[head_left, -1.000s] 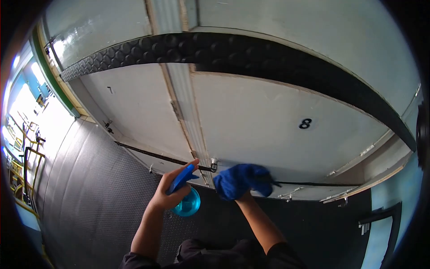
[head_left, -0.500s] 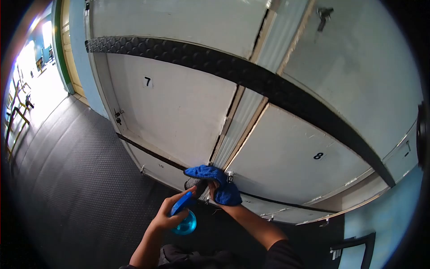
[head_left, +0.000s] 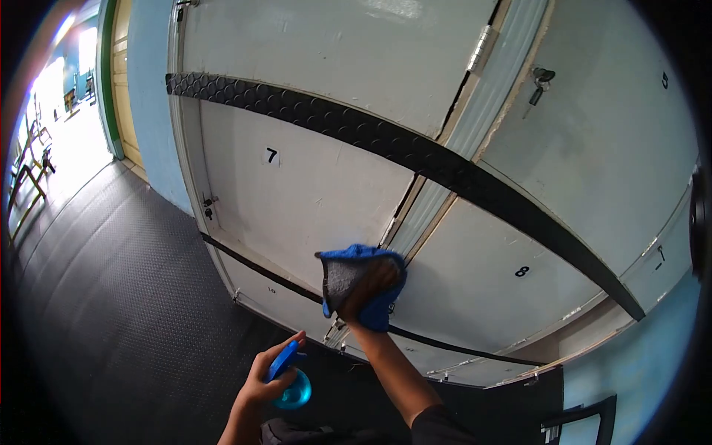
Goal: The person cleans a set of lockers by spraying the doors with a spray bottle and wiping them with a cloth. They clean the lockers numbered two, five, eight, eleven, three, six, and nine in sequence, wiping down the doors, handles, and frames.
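Note:
My left hand (head_left: 259, 377) is closed around a spray bottle (head_left: 297, 390) with a blue trigger head and clear blue liquid, held low in front of the lockers. A blue and grey cloth (head_left: 342, 282) is in my right hand (head_left: 377, 285), draped over its fingers and partly hiding them. That hand lies against the lower right part of the locker door numbered 7 (head_left: 297, 193), beside the pale vertical strip (head_left: 426, 211) between doors. To its right is the locker door numbered 8 (head_left: 475, 259).
A black textured band (head_left: 356, 130) runs across the lockers above doors 7 and 8. Keys (head_left: 540, 89) hang from an upper right door. Dark textured matting (head_left: 141, 282) covers the floor. A doorway with bright light stands at far left, and a black frame (head_left: 604, 419) at lower right.
My right hand and the cloth have moved up from the lower edge of the doors onto door 7. My left hand with the spray bottle sits slightly lower and farther left. The view has shifted.

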Tool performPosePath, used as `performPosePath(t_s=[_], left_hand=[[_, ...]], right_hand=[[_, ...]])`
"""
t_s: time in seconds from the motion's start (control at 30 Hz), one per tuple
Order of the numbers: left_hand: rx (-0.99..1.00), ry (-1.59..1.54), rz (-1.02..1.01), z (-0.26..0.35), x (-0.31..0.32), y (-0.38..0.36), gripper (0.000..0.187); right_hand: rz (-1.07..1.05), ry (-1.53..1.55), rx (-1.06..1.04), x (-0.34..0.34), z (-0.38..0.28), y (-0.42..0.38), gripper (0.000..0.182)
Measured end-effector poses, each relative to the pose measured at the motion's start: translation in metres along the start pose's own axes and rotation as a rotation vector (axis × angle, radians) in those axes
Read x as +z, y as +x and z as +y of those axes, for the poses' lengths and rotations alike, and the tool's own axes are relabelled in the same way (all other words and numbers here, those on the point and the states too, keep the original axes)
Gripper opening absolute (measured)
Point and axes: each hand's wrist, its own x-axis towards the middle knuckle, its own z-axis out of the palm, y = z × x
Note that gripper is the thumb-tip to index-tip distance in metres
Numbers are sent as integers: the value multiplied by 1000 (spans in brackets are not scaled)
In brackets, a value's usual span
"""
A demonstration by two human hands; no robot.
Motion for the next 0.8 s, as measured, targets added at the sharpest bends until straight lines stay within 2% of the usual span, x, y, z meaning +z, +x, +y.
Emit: performPosePath(t_s=[0.03, 0.07, 0.13, 0.17, 0.27, 0.3, 0.33, 0.4, 0.43, 0.5, 0.53, 0.57, 0.63, 0.73, 0.77, 0.8], left_hand=[[-15, 3, 29, 1, 0, -2, 87], [-32, 6, 58, 2, -1, -4, 87], [-38, 8, 59, 6, -1, -7, 87], [-47, 4, 66, 6, 0, -8, 87], [-72, 2, 65, 3, 2, -6, 87], [-72, -3, 62, 3, 5, -4, 87], [-71, -1, 41, 4, 7, -2, 84], [-72, 2, 21, 2, 10, 0, 81], [-51, -16, 2, -2, 12, 2, 81], [-33, -33, -21, -8, 17, 6, 81], [-24, -51, -39, -11, 18, 7, 81], [-10, -69, -56, -13, 18, 8, 81], [-15, -74, -59, -14, 18, 9, 82], [-27, -111, -57, -14, 16, 7, 83], [-55, -91, -52, -9, 17, 7, 84], [-86, -71, -50, -7, 17, 7, 84]], right_hand=[[197, 231, 4, -12, 4, 23, 118], [201, 226, 12, -37, 3, 48, 118], [-61, 382, 239, -98, 4, 91, 105], [-82, 309, 122, -116, 20, 100, 115], [25, 379, 141, -138, 35, 142, 115], [110, 224, 140, -124, 39, 155, 126], [106, 221, 138, -127, 42, 169, 126], [302, 288, 73, -143, 48, 194, 101], [298, 287, 73, -150, 49, 206, 101], [345, -5, 47, -166, 54, 224, 121], [395, -61, 91, -181, 57, 228, 120], [448, -117, 134, -190, 64, 233, 118], [986, 303, 207, -181, 91, 255, 111], [869, 143, 146, -216, 130, 240, 104], [934, 154, -45, -212, 138, 246, 84], [711, 433, 22, -192, 131, 248, 79]])
